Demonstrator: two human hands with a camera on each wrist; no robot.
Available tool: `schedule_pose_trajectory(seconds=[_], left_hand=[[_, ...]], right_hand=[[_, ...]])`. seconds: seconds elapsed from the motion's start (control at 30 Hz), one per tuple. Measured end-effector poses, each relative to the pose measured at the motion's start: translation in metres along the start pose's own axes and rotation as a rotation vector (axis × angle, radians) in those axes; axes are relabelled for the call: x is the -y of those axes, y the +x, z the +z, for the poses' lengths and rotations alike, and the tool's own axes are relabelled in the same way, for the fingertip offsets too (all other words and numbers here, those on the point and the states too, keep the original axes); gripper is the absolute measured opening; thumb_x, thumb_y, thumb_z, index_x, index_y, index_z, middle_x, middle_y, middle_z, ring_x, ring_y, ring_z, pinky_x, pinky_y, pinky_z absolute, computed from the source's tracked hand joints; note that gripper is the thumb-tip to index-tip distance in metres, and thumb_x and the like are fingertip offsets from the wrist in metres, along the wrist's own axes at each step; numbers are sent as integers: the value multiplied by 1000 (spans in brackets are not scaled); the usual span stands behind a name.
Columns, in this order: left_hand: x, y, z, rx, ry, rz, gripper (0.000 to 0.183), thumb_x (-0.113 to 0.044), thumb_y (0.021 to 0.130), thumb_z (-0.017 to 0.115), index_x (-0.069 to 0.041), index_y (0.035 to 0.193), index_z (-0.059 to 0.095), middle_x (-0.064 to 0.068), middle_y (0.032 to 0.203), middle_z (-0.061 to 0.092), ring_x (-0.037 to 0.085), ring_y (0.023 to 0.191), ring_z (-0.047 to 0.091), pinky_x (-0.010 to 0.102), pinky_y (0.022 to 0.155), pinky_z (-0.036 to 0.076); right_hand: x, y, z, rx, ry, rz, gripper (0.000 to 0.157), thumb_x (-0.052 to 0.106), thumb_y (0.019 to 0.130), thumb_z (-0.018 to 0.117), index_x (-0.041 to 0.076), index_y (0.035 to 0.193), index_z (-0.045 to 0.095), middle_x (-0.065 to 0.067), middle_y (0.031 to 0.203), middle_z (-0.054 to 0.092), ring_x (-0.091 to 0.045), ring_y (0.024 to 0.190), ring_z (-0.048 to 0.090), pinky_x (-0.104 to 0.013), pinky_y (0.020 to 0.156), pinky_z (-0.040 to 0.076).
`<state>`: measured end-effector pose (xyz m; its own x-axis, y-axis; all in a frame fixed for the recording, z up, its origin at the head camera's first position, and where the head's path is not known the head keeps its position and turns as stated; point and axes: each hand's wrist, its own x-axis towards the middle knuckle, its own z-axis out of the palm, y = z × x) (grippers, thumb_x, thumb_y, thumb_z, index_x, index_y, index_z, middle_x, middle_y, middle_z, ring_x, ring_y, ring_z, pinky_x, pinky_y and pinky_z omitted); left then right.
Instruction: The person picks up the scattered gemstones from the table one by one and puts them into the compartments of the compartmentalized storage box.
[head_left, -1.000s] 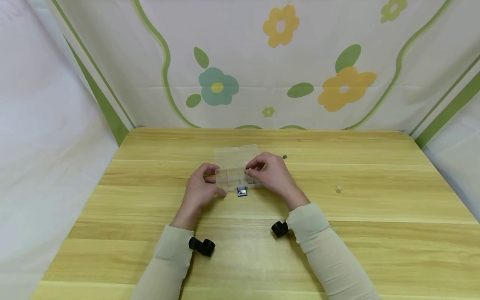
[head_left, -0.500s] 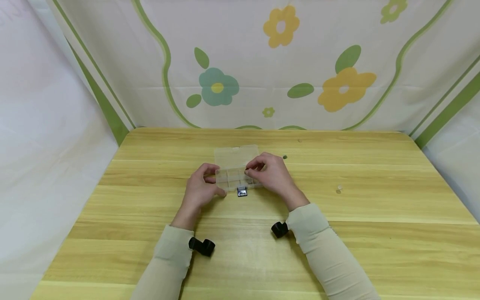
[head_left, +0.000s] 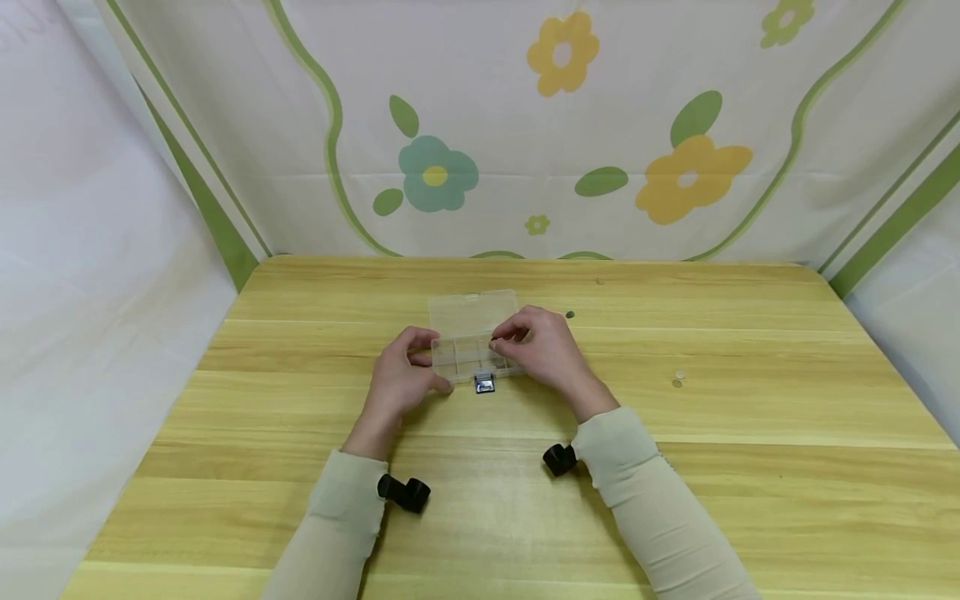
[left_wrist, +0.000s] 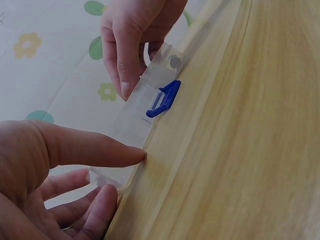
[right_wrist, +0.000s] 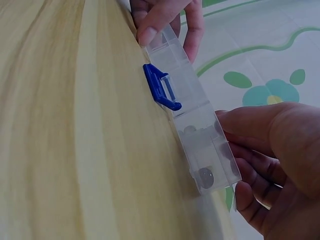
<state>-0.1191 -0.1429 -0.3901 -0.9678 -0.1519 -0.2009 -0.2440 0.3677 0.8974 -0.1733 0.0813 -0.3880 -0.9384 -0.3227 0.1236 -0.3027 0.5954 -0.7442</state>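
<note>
A clear plastic compartment box (head_left: pixel 467 358) lies on the table, its lid (head_left: pixel 468 312) folded back. Its blue latch (left_wrist: pixel 165 99) hangs down at the front. At the left end my left hand (head_left: pixel 402 371) grips the box, thumb in front and fingers behind. My right hand (head_left: pixel 546 350) is over the right part, thumb and forefinger pinched on a small dark piece (head_left: pixel 493 339), mostly hidden by the fingertips. Through the box wall in the right wrist view, a round clear bead (right_wrist: pixel 206 177) and other roundish pieces show in the right-hand compartments.
Behind the right hand lies a small dark green piece (head_left: pixel 570 314). A small clear piece (head_left: pixel 679 377) rests farther right, and another faint one (head_left: pixel 599 281) near the back edge. A flower-printed cloth (head_left: pixel 510 125) hangs behind the wooden table (head_left: pixel 480 517).
</note>
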Motion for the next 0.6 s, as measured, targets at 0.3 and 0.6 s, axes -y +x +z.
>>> schedule_pose_trajectory(seconds=[0.3,0.6], left_hand=[[0,-1,-1,0,3,-7,75,14,71,85,-13,139,65,12,142,66,32,119,62,46,99,52],[-1,-1,-1,1,12,-2,75,13,71,86,-13,138,65,12,142,66,32,119,63,45,97,54]], right_hand=[[0,-1,0,4,6,-4,8,21,94,83,16,100,85,0,99,75,-19,92,68,-38,84,55],[-2,-1,0,17,-6,-8,7,21,95,82,17,101,85,1,100,74,-19,93,67,-38,86,55]])
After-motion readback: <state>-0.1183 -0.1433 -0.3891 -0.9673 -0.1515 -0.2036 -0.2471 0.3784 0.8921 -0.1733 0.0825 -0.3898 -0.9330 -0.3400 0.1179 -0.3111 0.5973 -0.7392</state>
